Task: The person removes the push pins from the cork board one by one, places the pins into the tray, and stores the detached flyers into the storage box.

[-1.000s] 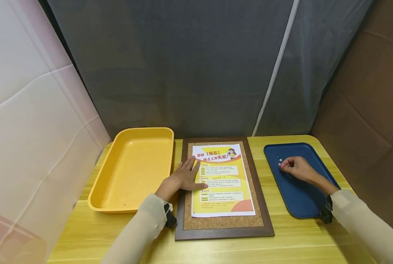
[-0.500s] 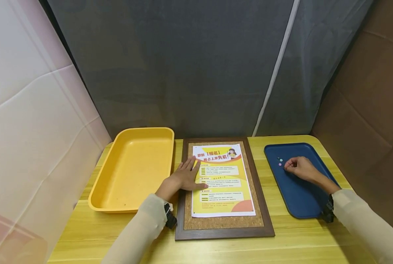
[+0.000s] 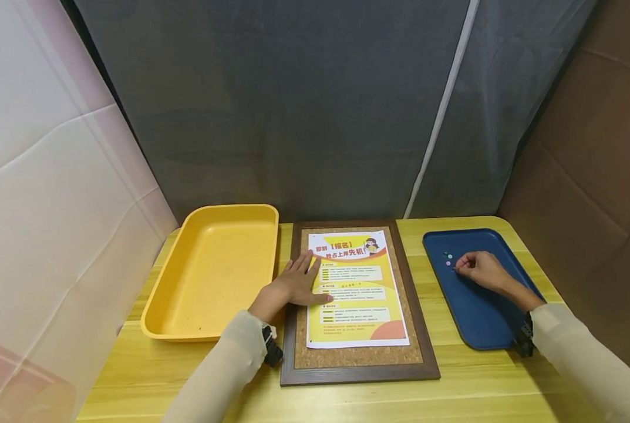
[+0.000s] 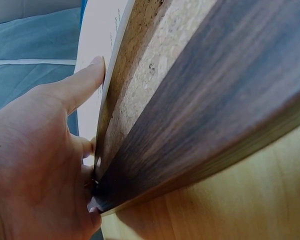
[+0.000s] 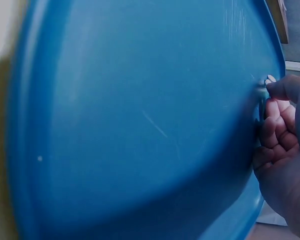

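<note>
My left hand (image 3: 295, 284) lies flat with fingers spread over the left side of a printed poster (image 3: 357, 329). The poster rests on a cork board (image 3: 364, 356) with a dark brown frame (image 4: 210, 95). In the left wrist view the thumb presses on the sheet near its lifted-looking edge. Over the blue tray (image 3: 497, 323), my right hand (image 3: 481, 270) has curled fingers, with thumb and forefinger pinching a tiny thumbtack (image 5: 270, 79), mostly hidden by the fingertips. Several small round thumbtacks (image 3: 448, 263) lie on the tray just left of those fingertips.
A deep yellow tray (image 3: 156, 329) stands left of the board, with a few dark specks in it. Everything sits on a wooden table (image 3: 346, 405). A grey curtain (image 3: 293, 117) hangs behind, with a white panel (image 3: 56, 176) left and a brown one (image 3: 589, 147) right.
The right hand has drawn back slightly to the right from the loose thumbtacks, so more of them shows. The left hand has stayed in place on the poster.
</note>
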The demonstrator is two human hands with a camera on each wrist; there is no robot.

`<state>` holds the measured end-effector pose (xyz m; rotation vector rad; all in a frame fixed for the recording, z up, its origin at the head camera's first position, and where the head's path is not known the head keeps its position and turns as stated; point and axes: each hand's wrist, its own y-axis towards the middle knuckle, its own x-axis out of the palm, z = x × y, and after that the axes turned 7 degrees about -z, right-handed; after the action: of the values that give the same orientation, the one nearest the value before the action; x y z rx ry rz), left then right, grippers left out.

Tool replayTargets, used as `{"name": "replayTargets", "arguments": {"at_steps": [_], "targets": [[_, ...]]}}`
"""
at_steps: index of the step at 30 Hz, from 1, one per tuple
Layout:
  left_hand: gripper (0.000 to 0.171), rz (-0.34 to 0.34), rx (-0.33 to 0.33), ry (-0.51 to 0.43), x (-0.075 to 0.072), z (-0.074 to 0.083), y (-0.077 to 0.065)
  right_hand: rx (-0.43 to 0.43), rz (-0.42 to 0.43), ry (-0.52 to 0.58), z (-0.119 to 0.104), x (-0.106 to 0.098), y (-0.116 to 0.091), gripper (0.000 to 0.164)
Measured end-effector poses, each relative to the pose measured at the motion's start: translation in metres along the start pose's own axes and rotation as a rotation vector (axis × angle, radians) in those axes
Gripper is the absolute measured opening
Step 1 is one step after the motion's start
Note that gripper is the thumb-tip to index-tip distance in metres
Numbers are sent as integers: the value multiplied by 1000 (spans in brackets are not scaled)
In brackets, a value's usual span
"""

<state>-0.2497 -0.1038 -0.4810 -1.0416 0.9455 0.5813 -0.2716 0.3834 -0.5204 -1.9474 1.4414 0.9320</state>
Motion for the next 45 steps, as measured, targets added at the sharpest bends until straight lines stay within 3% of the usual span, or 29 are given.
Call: {"name": "replayTargets", "arguments": {"at_steps": [16,24,37,45], "targets": [[103,29,25,-55,-4,-2,-1,0,154,-46,-18,3,0,13],[95,139,35,-151,-1,-1,-2,-19,193,-56,-39,11,3,30],[91,344,-35,-292,-1,9,-8,-51,134,-13,-95,36,10,46],[89,371,-33,-411,-2,15,-11,-55,86,41,-121,53,12,48]]}}
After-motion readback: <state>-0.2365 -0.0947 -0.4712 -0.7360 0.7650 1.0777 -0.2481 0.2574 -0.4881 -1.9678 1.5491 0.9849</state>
